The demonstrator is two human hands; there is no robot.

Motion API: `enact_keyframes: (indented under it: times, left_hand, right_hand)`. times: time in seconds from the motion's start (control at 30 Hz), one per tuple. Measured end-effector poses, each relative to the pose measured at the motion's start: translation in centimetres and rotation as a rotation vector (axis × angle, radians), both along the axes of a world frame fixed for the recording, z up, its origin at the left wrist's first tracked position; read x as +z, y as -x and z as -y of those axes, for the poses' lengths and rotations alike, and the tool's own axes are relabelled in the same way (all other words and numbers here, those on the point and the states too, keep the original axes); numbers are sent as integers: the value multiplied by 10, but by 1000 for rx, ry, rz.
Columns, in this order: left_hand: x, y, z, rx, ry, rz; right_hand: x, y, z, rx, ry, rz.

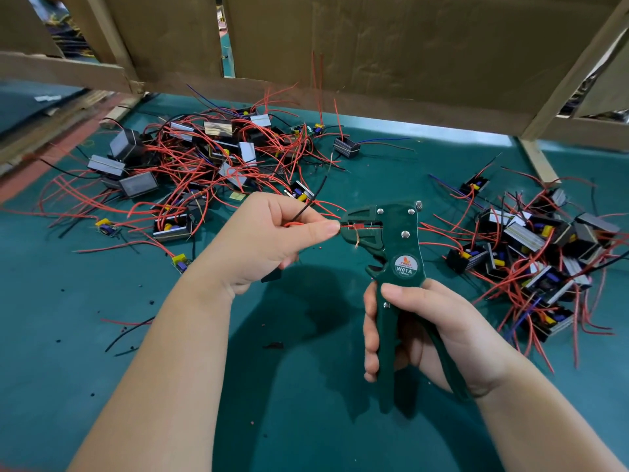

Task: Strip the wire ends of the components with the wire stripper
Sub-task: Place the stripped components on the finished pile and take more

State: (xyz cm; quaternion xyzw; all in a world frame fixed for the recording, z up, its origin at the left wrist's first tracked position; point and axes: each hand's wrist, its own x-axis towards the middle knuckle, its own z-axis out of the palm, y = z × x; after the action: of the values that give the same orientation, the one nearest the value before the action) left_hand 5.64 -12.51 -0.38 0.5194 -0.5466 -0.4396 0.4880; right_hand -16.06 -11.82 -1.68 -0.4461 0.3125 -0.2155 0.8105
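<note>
Mid-task, one wire in work. The left hand (269, 233) pinched a red wire (350, 226) between thumb and forefinger, feeding its end into the head of the green wire stripper (398, 240). A black wire (306, 209) rose from the same pinch. A dark shape under the palm may have been the component itself, though it was mostly hidden.

The right hand (425, 332) was wrapped round the stripper's handles, holding the tool upright above the middle of the worktop (102, 335). The handles stood apart, so the squeeze looked not yet complete. A thin copper strand (357, 238) hung from the head, so some bare conductor already showed.

Two heaps of components lay on the worktop: a larger tangle (190, 158) toward the far left corner and a second heap (537, 247) along the right edge. The wire ends were too small to tell stripped from unstripped, so which heap was finished could not be read. Small crumbs of insulation (149, 303) dotted the near left of the worktop — a sign, in my judgement, that a fair number of ends had been done, with plenty left.
</note>
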Motion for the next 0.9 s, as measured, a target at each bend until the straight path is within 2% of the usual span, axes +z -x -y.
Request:
enact_keyframes:
  times: [0.2,0.33,0.4,0.53,0.6,0.7,0.8,0.9]
  left_hand:
    - [-10,8,8,46,-149,99]
    - [-16,12,8,27,-92,422]
    - [-18,4,8,51,-76,494]
    - [-21,1,10,86,-83,403]
    - [-22,8,10,60,-90,391]
    - [-22,18,10,58,-89,416]
    - [-20,28,7,9,-70,505]
    - [-17,35,3,-65,-29,617]
  right_hand:
    - [-1,-15,-4,-282,-122,-54]
    - [1,-13,5,-316,-178,27]
    - [2,-6,14,-402,-176,98]
    - [-3,6,24,-543,-137,220]
    - [-6,4,22,-536,-113,258]
    - [-8,-2,17,-413,-84,321]
    - [-9,-9,12,-268,-69,358]
    - [-7,-14,11,-253,-68,349]
